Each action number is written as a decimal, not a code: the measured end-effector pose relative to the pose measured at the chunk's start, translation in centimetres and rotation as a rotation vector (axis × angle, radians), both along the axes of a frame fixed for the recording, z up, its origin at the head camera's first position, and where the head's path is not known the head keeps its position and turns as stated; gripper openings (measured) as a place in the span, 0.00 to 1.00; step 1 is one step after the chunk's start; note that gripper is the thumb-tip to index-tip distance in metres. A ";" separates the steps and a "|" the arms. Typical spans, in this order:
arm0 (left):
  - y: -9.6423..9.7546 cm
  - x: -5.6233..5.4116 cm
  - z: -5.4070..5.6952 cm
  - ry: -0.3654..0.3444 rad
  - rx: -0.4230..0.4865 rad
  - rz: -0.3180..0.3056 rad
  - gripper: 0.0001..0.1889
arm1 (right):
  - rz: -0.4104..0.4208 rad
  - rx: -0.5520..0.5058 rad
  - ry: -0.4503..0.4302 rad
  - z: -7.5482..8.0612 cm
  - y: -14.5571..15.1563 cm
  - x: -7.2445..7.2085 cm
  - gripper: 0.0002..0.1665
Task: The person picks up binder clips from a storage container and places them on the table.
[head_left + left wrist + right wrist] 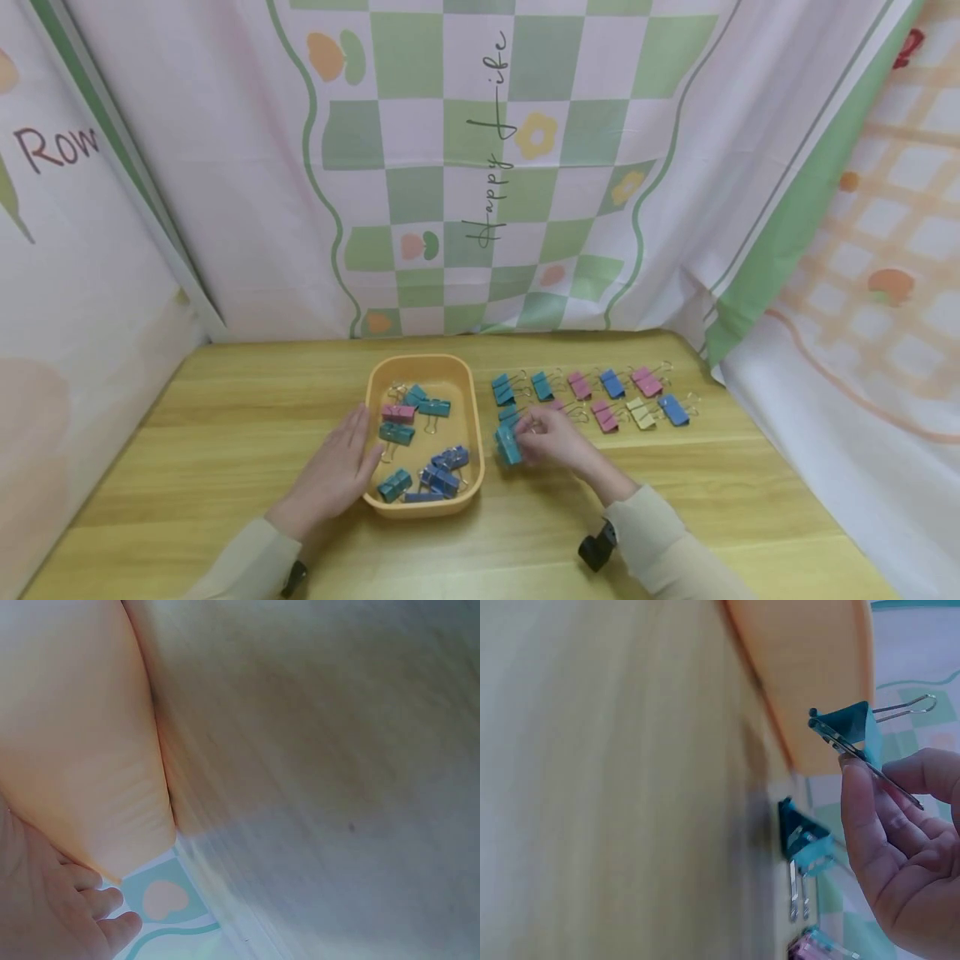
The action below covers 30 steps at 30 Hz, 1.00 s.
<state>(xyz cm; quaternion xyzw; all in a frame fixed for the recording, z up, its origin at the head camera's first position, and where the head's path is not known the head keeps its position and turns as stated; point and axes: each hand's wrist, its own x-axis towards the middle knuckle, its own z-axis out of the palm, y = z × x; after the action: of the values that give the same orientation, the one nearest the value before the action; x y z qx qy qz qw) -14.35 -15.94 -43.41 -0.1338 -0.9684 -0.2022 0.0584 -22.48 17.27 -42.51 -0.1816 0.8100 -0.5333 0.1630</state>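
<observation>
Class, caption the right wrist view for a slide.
Right hand pinches a teal binder clip beside an orange tray.

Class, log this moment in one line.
Left hand: touching orange tray | Right hand: pinching teal clip | Tray: loose clips | Table: two clip rows

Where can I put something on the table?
The table is bare between the left curtain and left hand, and right of the right sleeve. It's crowded inside the tray with clips, and just right of it, around the clip rows and right hand.
</observation>
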 end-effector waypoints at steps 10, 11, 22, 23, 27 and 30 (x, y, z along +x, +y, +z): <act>0.1 0.1 0.2 0.001 0.011 0.004 0.33 | 0.040 0.021 -0.077 -1.1 1.4 0.2 0.13; 0.1 0.1 0.2 0.004 0.010 0.005 0.33 | 0.042 0.028 -0.083 -1.2 1.5 0.2 0.14; 0.0 0.0 0.0 0.010 0.004 0.004 0.33 | 0.098 0.118 -0.036 -1.2 2.5 0.2 0.11; 0.0 0.0 0.0 0.010 0.004 0.004 0.33 | 0.098 0.122 -0.034 -1.2 2.6 0.2 0.10; 0.0 -0.1 -0.1 0.012 -0.004 0.004 0.33 | 0.086 0.136 -0.036 -1.0 2.8 0.3 0.10; 0.0 -0.1 -0.2 0.011 -0.009 0.005 0.33 | 0.071 0.146 -0.044 -1.0 3.0 0.3 0.10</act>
<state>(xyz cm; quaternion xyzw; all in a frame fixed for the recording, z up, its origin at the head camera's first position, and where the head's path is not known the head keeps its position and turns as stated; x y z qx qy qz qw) -14.45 -15.96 -43.57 -0.1325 -0.9693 -0.1970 0.0636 -22.18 20.29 -43.55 -0.1862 0.8359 -0.4706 0.2124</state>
